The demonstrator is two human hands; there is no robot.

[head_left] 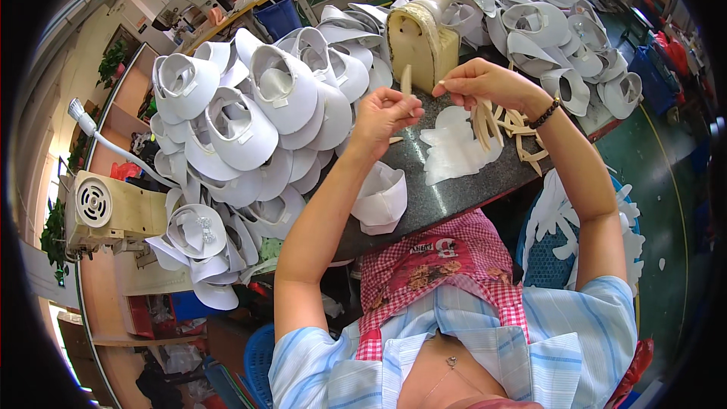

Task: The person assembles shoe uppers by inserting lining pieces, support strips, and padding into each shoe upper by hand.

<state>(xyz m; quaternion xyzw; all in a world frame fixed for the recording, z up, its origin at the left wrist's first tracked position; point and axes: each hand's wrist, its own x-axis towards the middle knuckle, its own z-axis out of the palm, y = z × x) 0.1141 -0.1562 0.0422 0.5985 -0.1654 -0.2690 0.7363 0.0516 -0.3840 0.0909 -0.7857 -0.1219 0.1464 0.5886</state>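
Observation:
My left hand (385, 117) is closed, with a short beige strip (407, 79) sticking up from its pinched fingers. Close beside it, to the right, my right hand (488, 85) has thumb and forefinger pinched together. Several beige strips (485, 127) hang below its palm and seem held by the curled fingers; what the fingertips pinch is too small to make out. More loose strips (526, 136) lie on the dark table (424, 216) under my right wrist. White cut sheets (458, 148) lie below my hands. Near the front edge sits a white cap piece (381, 198).
A cream-coloured block form (420, 42) stands just beyond my hands. White sun visors are heaped at the left (242, 129) and far right (538, 26). A cream machine (113, 208) stands far left. A blue basket (556, 235) with white scraps is at the right.

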